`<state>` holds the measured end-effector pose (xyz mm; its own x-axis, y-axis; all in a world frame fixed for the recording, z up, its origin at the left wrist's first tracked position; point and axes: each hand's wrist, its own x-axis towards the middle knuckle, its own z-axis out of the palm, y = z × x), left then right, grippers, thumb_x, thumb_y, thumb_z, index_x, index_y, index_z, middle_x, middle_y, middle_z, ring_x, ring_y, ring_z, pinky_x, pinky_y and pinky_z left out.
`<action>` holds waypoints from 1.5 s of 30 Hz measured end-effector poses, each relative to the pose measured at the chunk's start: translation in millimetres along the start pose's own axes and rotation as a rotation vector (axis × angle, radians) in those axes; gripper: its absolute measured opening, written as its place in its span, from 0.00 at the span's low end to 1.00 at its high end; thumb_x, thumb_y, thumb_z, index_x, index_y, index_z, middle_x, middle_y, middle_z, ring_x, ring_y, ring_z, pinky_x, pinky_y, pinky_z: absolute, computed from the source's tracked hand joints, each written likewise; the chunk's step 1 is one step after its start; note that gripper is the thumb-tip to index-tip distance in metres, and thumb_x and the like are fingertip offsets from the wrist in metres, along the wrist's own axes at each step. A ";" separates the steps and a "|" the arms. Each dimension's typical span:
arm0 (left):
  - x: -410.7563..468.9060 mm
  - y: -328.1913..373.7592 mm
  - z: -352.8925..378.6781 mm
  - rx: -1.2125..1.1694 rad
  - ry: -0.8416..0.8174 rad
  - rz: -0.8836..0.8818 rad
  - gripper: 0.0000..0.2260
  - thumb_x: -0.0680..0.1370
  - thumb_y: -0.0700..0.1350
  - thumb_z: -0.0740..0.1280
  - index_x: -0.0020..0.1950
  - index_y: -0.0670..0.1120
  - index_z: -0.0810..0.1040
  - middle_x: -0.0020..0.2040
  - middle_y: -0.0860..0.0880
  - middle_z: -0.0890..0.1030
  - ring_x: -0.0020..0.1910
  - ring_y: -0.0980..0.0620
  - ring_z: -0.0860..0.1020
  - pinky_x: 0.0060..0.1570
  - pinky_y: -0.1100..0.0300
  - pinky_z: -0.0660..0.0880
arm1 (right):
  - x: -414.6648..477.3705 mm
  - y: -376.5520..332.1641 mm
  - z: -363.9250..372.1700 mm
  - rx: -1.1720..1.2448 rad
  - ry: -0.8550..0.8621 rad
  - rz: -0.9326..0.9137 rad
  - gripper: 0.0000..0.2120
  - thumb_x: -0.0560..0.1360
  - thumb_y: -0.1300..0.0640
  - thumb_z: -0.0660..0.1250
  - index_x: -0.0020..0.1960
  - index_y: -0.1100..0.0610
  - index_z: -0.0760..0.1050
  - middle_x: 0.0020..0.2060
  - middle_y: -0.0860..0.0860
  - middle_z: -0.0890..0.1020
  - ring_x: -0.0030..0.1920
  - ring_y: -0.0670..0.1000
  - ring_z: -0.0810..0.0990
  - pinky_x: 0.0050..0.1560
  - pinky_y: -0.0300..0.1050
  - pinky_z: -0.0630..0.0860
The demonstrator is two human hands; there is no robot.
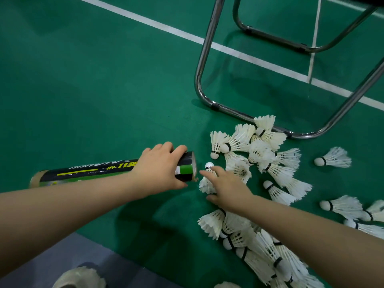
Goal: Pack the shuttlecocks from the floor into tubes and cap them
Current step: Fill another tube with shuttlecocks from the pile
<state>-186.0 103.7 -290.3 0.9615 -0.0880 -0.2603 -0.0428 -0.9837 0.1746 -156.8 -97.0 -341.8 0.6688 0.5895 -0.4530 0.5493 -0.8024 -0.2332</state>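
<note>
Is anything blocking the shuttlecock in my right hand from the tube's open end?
Nothing visible. Only bare green floor shows between the shuttlecock in the right hand and the tube mouth; the left hand grips the tube behind it.

A tube (87, 172) lies nearly level above the floor (83, 80), gripped near its right-hand mouth by the left hand (160, 167). Just right of that mouth, a shuttlecock (205, 183) sits in the right hand (226, 190), cork end up. Right of both hands a heap of shuttlecocks (259, 154) rests on the floor, its far edge against a chair frame (234, 113). A nested row of shuttlecocks (259, 252) lies nearer, beneath the right forearm. A court line (145, 21) runs behind.
</note>
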 end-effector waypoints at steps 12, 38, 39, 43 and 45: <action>5.2 -7.3 -5.2 -0.043 0.046 -0.039 0.34 0.65 0.65 0.69 0.65 0.53 0.64 0.51 0.50 0.71 0.52 0.47 0.71 0.50 0.53 0.69 | 8.4 4.8 -50.9 1.205 0.159 0.416 0.12 0.78 0.68 0.57 0.60 0.65 0.71 0.56 0.63 0.77 0.36 0.45 0.72 0.36 0.33 0.73; -2.2 3.4 -1.7 -0.030 0.039 0.005 0.34 0.65 0.64 0.67 0.67 0.54 0.63 0.52 0.50 0.71 0.54 0.47 0.71 0.50 0.54 0.68 | -0.3 -50.8 -41.5 1.331 -0.074 -0.027 0.29 0.51 0.67 0.54 0.51 0.66 0.75 0.41 0.60 0.76 0.41 0.51 0.71 0.36 0.40 0.65; -3.4 5.9 -1.7 -0.024 0.040 0.017 0.34 0.65 0.65 0.67 0.67 0.54 0.62 0.52 0.50 0.71 0.54 0.47 0.72 0.51 0.53 0.68 | 1.0 -51.9 -42.7 1.271 -0.123 -0.019 0.24 0.50 0.67 0.54 0.44 0.64 0.74 0.38 0.57 0.74 0.38 0.51 0.68 0.33 0.40 0.62; -6.2 15.5 0.4 0.034 0.036 0.081 0.37 0.64 0.67 0.67 0.68 0.53 0.62 0.54 0.50 0.71 0.54 0.47 0.72 0.51 0.54 0.68 | 5.7 -48.9 -54.9 1.073 -0.375 -0.020 0.12 0.52 0.64 0.59 0.35 0.57 0.67 0.34 0.53 0.69 0.34 0.48 0.65 0.32 0.41 0.61; -2.6 17.3 0.4 0.033 0.040 0.072 0.36 0.65 0.66 0.66 0.68 0.53 0.62 0.53 0.50 0.71 0.54 0.47 0.72 0.51 0.54 0.68 | 8.0 -46.5 -60.4 1.173 -0.414 -0.062 0.09 0.57 0.64 0.62 0.36 0.60 0.68 0.33 0.53 0.69 0.34 0.48 0.66 0.34 0.42 0.62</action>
<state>-189.3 86.8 -287.0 0.9656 -0.1527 -0.2104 -0.1200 -0.9797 0.1603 -146.7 -49.4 -282.6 0.3324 0.7267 -0.6011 -0.3468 -0.4986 -0.7945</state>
